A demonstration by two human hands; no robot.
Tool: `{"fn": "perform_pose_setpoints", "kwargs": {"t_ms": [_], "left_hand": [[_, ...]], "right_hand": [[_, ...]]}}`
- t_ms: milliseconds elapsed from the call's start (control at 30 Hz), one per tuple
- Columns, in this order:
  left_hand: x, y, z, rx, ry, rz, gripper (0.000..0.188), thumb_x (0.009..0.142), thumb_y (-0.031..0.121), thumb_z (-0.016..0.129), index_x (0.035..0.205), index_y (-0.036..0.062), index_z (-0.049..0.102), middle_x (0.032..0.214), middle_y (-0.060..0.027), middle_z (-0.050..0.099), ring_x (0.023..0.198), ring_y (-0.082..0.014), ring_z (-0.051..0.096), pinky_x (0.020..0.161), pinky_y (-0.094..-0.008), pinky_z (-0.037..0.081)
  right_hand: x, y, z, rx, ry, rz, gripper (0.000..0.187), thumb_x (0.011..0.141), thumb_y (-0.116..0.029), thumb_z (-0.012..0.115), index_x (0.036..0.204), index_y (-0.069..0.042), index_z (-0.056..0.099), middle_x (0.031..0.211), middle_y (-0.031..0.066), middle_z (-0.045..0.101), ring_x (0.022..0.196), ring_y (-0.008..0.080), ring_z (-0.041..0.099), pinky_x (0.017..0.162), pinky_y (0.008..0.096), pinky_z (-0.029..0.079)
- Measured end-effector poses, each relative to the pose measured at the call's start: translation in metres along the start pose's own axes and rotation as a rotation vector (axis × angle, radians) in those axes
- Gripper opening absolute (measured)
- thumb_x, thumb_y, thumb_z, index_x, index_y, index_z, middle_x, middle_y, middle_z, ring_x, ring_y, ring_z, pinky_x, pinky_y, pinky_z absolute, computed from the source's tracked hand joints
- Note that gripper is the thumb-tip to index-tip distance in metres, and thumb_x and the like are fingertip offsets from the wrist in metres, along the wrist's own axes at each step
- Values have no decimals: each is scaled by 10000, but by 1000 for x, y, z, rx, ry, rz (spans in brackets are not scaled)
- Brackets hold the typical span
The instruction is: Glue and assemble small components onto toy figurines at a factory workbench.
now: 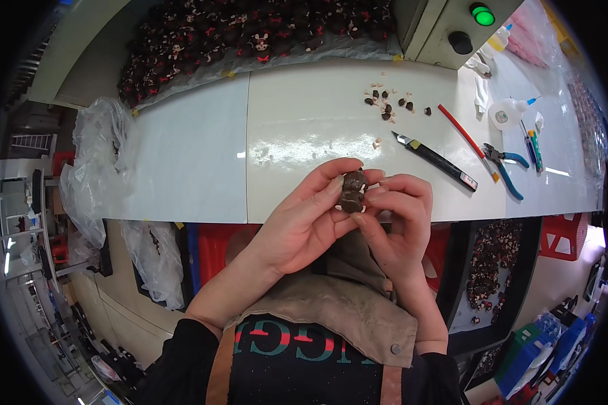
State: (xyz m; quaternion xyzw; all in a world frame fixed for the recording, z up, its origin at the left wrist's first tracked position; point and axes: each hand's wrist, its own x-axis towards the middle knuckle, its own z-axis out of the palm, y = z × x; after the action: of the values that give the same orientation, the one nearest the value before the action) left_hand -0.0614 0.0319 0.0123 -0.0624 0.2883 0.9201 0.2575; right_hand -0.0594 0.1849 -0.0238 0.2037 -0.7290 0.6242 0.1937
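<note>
A small dark brown figurine (352, 193) with pale bits at its side is held over the table's front edge. My left hand (311, 212) is closed around it, thumb on one side and fingers behind. The fingertips of my right hand (400, 216) pinch at the figurine's right side; whether a tiny part sits between them is hidden. Beyond my hands, several small dark brown pieces (386, 108) and pale bits lie scattered on the white tabletop (304, 115). A black craft knife (439, 162) rests to the right of them.
A red stick (461, 133), blue-handled pliers (505, 169) and a white squeeze bottle (508, 113) lie at the right. Many dark figurines (263, 34) fill the far shelf, beside a green-lit panel (482, 15). Clear plastic bags (98, 162) hang left; a tray (463, 317) of dark pieces stands lower right.
</note>
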Motion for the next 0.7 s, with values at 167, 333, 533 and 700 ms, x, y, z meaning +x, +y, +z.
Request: {"fn": "perform_pose_setpoints", "kwargs": {"t_ms": [167, 333, 533, 700], "left_hand": [[0, 3, -2, -60, -33, -11, 338, 986, 176, 380, 1310, 84, 367, 1350, -206, 405, 1203, -274, 480, 983, -372, 431], [-2, 2, -6, 246, -51, 46, 435, 931, 147, 516, 1332, 57, 371, 1332, -188, 434, 1207, -254, 477, 990, -359, 417], [-1, 10, -11, 471, -77, 90, 546, 854, 122, 634, 1329, 20, 385, 1313, -211, 463, 1215, -261, 473, 1011, -370, 396], [-1, 9, -8, 494, -69, 88, 561, 830, 130, 664, 1312, 20, 399, 1303, -235, 470, 1201, -275, 488, 1012, -368, 398]], "right_hand": [[4, -2, 1, -45, -3, -50, 351, 670, 58, 754, 952, -72, 592, 1084, 106, 461, 828, 154, 580, 672, 240, 518], [2, -4, 1, -35, 10, -21, 333, 660, 47, 763, 928, -73, 606, 1091, 96, 461, 856, 158, 573, 682, 245, 505], [3, -6, -7, -19, -98, 3, 303, 701, 52, 711, 945, -61, 573, 1079, 126, 471, 881, 187, 553, 731, 257, 479], [8, -7, -11, 86, -87, 140, 229, 717, 54, 691, 906, -34, 595, 868, 80, 598, 783, 170, 599, 635, 250, 505]]}}
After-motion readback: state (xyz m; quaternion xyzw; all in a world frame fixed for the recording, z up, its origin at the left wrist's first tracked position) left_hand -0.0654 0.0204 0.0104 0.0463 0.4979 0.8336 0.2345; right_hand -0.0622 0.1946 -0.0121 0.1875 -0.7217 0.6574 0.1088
